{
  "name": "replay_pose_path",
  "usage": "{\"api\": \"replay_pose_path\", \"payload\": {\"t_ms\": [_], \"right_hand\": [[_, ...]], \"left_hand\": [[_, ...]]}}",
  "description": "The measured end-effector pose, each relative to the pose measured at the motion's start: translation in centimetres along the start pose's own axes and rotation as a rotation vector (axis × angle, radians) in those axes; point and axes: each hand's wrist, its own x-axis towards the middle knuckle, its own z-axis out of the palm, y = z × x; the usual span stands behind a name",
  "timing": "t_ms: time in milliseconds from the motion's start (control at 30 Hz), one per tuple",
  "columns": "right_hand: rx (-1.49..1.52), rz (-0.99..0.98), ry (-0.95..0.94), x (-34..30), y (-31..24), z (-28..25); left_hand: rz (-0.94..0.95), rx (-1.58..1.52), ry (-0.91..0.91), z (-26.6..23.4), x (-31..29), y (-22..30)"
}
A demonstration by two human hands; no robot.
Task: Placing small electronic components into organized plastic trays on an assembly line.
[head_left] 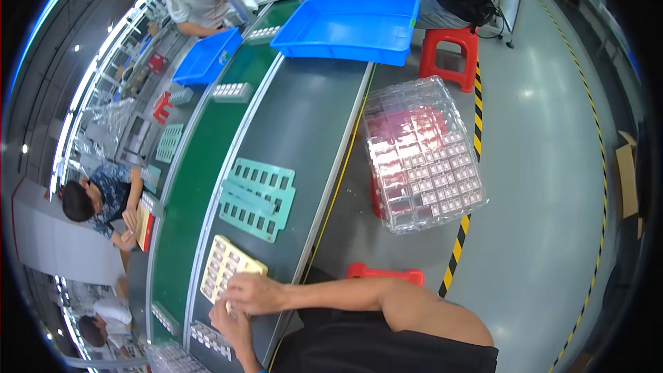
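Note:
My right hand (254, 293) reaches in over the near edge of a pale yellow tray (257, 265), its fingers bent and pressed together. Just below it my left hand (233, 326) is closed too, its fingertips meeting those of the right. Whatever small thing is between them is hidden by the fingers. Rows of small pinkish pieces (219, 257) fill the tray's pockets. Beyond it lies a teal slotted plate (268, 228) with a narrow teal bar (250, 198) across it. A row of white blocks (210, 340) sits beside my left hand.
A green conveyor belt (197, 159) runs alongside my dark worktop (304, 117). A blue bin (349, 24) stands at the far end. Stacked clear plastic trays (428, 159) with small parts are at the right, near red stools (449, 55). Several co-workers sit across and farther along.

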Motion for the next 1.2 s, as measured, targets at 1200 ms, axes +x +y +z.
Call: {"api": "replay_pose_path", "payload": {"t_ms": [1200], "right_hand": [[0.228, -0.297, -0.52, 4.8, -6.7, 2.6]], "left_hand": [[-0.016, -0.068, 0.178, -4.7, -1.1, 1.9]]}}
